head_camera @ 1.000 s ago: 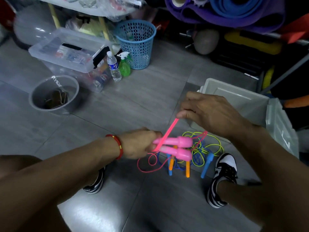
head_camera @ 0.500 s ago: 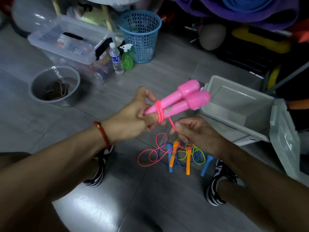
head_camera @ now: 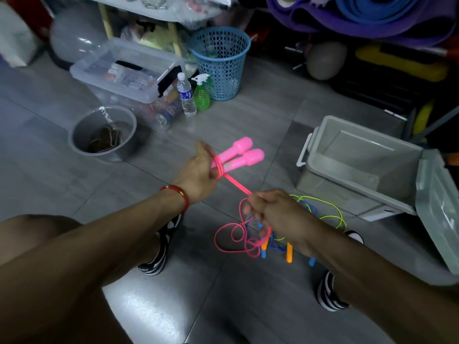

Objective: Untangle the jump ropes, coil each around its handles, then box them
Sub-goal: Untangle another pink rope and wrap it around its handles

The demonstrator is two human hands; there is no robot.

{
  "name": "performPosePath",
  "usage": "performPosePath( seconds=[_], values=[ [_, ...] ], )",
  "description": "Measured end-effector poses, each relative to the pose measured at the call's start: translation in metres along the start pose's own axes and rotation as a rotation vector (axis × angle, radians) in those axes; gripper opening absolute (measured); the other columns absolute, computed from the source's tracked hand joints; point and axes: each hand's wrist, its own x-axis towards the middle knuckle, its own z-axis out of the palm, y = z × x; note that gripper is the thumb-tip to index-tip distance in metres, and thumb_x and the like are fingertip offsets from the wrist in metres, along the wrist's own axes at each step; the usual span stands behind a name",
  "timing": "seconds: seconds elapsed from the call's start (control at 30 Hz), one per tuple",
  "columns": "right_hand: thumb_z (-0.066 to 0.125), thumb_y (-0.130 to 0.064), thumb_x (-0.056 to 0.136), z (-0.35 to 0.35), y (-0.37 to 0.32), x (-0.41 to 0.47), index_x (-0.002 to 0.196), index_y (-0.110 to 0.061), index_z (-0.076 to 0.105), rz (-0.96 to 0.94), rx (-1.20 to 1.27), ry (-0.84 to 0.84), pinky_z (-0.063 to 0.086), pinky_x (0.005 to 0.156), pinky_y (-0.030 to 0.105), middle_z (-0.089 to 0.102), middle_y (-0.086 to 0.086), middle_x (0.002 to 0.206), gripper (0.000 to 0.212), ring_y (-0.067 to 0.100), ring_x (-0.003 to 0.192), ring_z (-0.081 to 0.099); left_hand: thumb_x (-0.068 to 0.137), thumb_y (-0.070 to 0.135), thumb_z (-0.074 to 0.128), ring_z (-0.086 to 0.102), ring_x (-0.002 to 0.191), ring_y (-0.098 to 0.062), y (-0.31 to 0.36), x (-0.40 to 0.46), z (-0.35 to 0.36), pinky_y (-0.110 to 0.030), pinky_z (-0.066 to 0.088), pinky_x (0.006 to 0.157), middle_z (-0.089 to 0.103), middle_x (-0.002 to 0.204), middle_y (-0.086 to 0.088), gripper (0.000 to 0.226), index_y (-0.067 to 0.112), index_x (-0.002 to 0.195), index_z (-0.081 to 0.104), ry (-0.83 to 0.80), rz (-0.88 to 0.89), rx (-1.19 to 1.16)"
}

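Note:
My left hand (head_camera: pixel 198 173) grips two pink jump-rope handles (head_camera: pixel 239 155) side by side, their knobs pointing up and right. A few turns of pink rope (head_camera: pixel 236 184) wrap the handles near my fingers and run taut down to my right hand (head_camera: pixel 273 211), which pinches the rope. The slack pink rope (head_camera: pixel 228 240) lies in loops on the floor below. Beside it sit tangled blue and yellow-green ropes (head_camera: pixel 320 211) with orange and blue handles (head_camera: pixel 289 253). An open grey box (head_camera: pixel 357 165) stands at the right, its lid (head_camera: pixel 437 209) hanging open.
Grey tiled floor. A clear lidded bin (head_camera: pixel 129 68), a grey bowl (head_camera: pixel 103 131), a water bottle (head_camera: pixel 186 95), a green spray bottle (head_camera: pixel 201 94) and a blue basket (head_camera: pixel 221 60) stand at the back. Rolled mats (head_camera: pixel 360 13) fill the top right. My shoes (head_camera: pixel 156 254) flank the ropes.
My left hand raised the pink handles off the floor pile and tilted them upward. My right hand came down from above them, carrying the rope around the handles, and now pulls it taut low.

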Motion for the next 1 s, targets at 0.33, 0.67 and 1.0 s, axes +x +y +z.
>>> performPosePath(
  seconds=[0.33, 0.67, 1.0],
  values=[
    [0.044, -0.022, 0.098, -0.032, -0.035, -0.049, 0.133, -0.021, 0.036, -0.575, -1.292, 0.095, 0.024, 0.070, 0.033, 0.063, -0.001, 0.104, 0.035, 0.029, 0.100, 0.063, 0.091, 0.003, 0.055, 0.063, 0.099, -0.044, -0.014, -0.005, 0.012, -0.042, 0.047, 0.076, 0.064, 0.112, -0.028, 0.052, -0.008, 0.133, 0.028, -0.296, 0.030, 0.299],
    [0.053, -0.040, 0.098, -0.074, -0.044, -0.037, 0.099, -0.031, 0.055, -0.854, -1.256, -0.040, 0.040, 0.065, 0.033, 0.059, -0.009, 0.088, 0.010, 0.019, 0.085, 0.064, 0.095, 0.012, 0.054, 0.051, 0.071, -0.026, 0.007, -0.023, 0.008, -0.029, 0.031, 0.058, 0.049, 0.076, 0.002, 0.026, 0.010, 0.109, 0.032, -0.612, 0.231, 0.321],
    [0.060, -0.061, 0.087, -0.099, -0.037, -0.003, 0.088, -0.024, 0.070, -0.704, -0.788, -0.033, 0.044, 0.064, 0.021, 0.064, -0.016, 0.072, 0.039, -0.002, 0.065, 0.056, 0.095, 0.007, 0.059, 0.050, 0.069, -0.023, 0.048, -0.057, -0.001, -0.041, 0.046, 0.067, 0.054, 0.081, -0.003, 0.029, 0.009, 0.110, 0.034, -0.674, 0.570, 0.016]
  ],
)
